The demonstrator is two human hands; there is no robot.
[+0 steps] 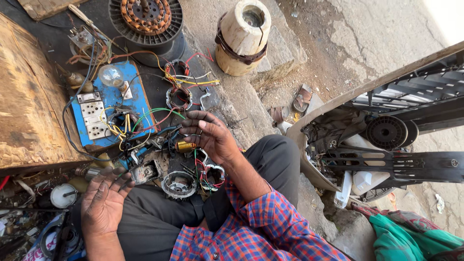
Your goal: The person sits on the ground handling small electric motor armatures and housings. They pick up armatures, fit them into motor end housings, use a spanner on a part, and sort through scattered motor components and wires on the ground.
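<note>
My left hand [102, 203] lies flat at the lower left with its fingers spread, and the fingertips rest against a small dark metal part [146, 171] on my lap. My right hand [209, 134] hovers palm-up with curled, parted fingers over a tangle of coloured wires [166, 126], and I see nothing gripped in it. A small brass-coloured cylinder [184, 146] lies just below its fingers. A round grey motor housing [179, 184] and a wired stator ring [210, 175] sit on my dark trousers between the hands.
A blue switch board [139, 104] with a bulb [110, 75] lies behind the wires. A copper-wound stator [145, 17] and a white cylinder [241, 36] stand further back. A wooden slab [24, 106] is at left, an opened appliance casing [386, 135] at right, sandals [302, 99] on the ground.
</note>
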